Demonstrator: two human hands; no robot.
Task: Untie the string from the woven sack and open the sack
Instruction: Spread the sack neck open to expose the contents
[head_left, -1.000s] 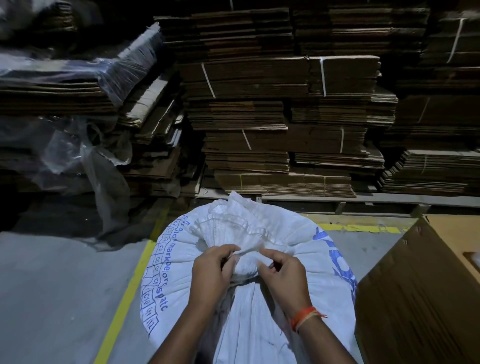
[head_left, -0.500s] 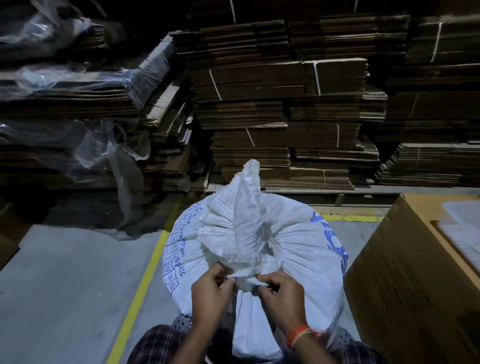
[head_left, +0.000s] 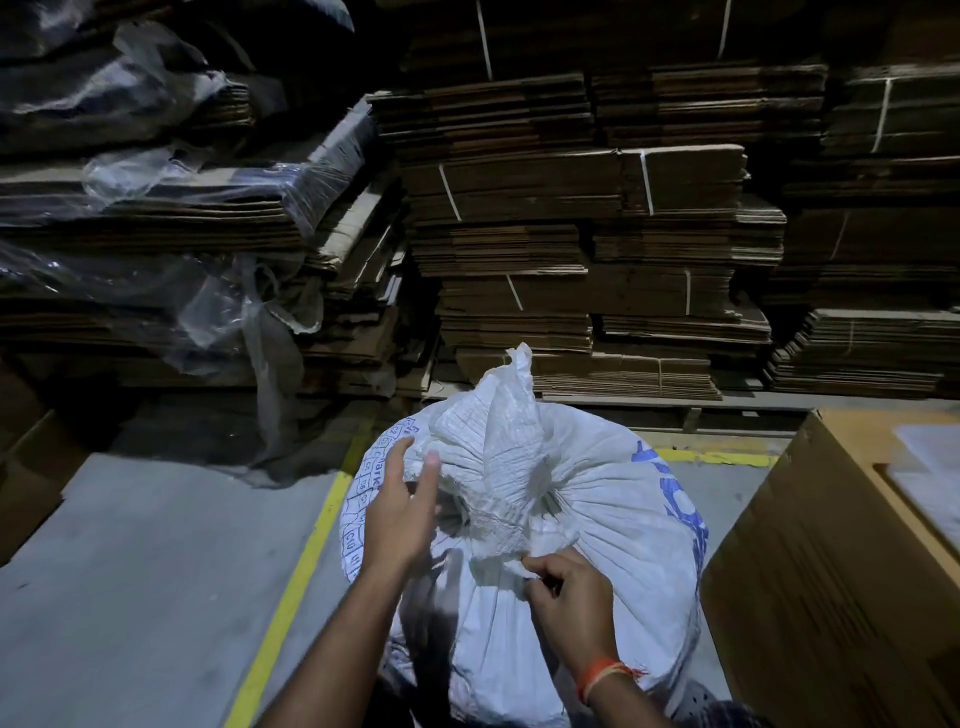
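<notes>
left hand (head_left: 399, 512) is open, fingers spread and pointing far; right hand (head_left: 571, 597) near, fingertips pinched together, orange band on wrist.

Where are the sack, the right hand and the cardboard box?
sack (head_left: 613, 525): head view, on its pleated white side.
right hand (head_left: 574, 605): head view, back of the hand.
cardboard box (head_left: 831, 582): head view, its brown side wall.
</notes>
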